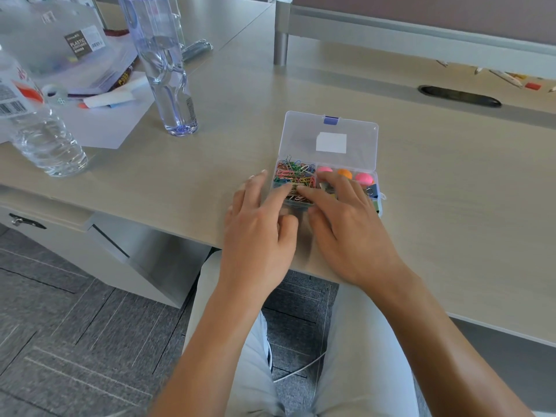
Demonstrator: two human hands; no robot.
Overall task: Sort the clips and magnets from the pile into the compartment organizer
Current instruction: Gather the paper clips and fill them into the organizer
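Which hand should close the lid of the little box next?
Probably the right hand. It already lies over the organizer, nearest the open lid behind it. The left hand sits at the box's left edge, its finger on the paper clips, so it could steady the box.

Organizer's (328, 164) near compartments hidden beneath right hand (346, 218); binder clips partly covered.

- Bare forearms, no sleeves, watch or rings visible on the left hand (258, 233) or right hand (346, 230).
- Pale grey trousers (355, 356) cover both legs.
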